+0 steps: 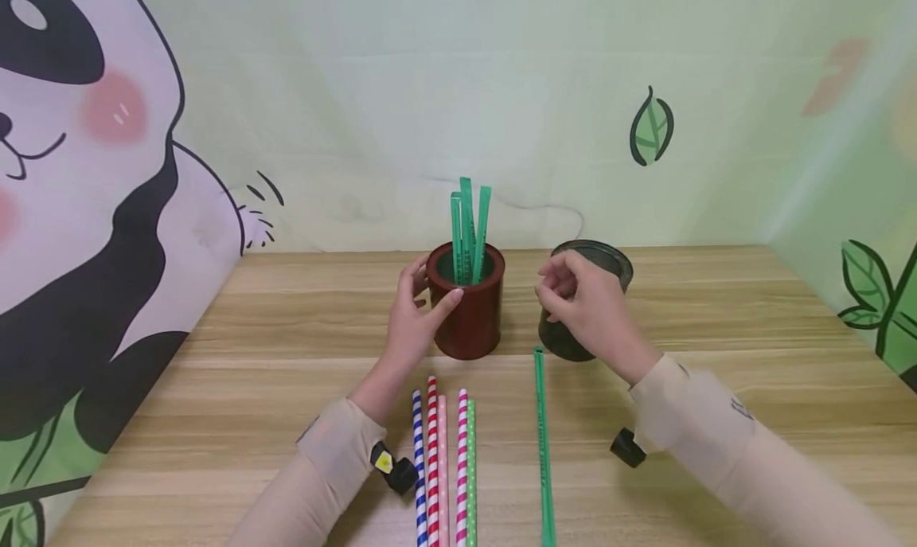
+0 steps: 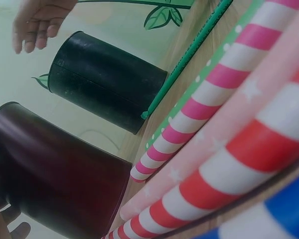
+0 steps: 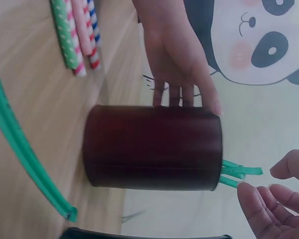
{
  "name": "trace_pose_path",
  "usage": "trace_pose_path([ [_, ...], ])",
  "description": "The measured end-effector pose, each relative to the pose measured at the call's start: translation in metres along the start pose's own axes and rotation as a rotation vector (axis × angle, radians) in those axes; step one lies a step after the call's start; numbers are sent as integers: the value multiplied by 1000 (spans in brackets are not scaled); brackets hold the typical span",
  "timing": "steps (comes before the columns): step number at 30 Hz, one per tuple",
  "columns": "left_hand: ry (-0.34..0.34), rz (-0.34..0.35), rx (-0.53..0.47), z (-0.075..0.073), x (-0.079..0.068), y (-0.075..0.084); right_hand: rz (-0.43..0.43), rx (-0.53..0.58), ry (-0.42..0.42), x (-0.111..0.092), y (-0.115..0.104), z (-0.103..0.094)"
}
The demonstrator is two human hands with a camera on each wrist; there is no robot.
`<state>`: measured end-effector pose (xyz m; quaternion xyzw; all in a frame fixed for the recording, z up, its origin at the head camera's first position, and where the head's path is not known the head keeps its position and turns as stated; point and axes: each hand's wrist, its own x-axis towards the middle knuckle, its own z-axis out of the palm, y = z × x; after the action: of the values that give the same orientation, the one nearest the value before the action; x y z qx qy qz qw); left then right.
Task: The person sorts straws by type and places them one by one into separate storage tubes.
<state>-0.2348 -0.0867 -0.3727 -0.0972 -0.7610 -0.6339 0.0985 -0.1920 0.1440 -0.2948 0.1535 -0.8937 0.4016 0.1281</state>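
Observation:
A dark red-brown cup point(image 1: 468, 324) stands upright, with several flat green straws point(image 1: 469, 232) leaning inside it. My left hand point(image 1: 415, 312) holds the cup's left side, thumb near the rim, fingers round the back. Right of it stands a black cup point(image 1: 562, 336), partly covered by my right hand point(image 1: 591, 300). That hand hovers in the air with loosely bent fingers; in the right wrist view, its thumb and fingertips point(image 3: 284, 164) are apart with nothing between them, close to the straw tops point(image 3: 241, 171). One more green straw point(image 1: 544, 451) lies on the table before the black cup.
Several patterned paper straws point(image 1: 432, 459) lie side by side on the wooden table point(image 1: 286, 443), in front of the brown cup: blue, red and pink stripes, plain pink, and green dotted. Behind the table is a wall point(image 1: 358, 117) with panda and leaf drawings.

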Motion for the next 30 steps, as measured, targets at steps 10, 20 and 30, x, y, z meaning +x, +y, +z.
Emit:
trace_pose_path([
  [10, 4, -7, 1, 0, 1, 0, 37, 2, -35, -16, 17, 14],
  [20, 2, -9, 11, 0, 0, -1, 72, 34, -67, -28, 30, 24],
  [30, 2, -12, 16, 1, 1, -1, 108, -57, -143, -35, 44, 35],
])
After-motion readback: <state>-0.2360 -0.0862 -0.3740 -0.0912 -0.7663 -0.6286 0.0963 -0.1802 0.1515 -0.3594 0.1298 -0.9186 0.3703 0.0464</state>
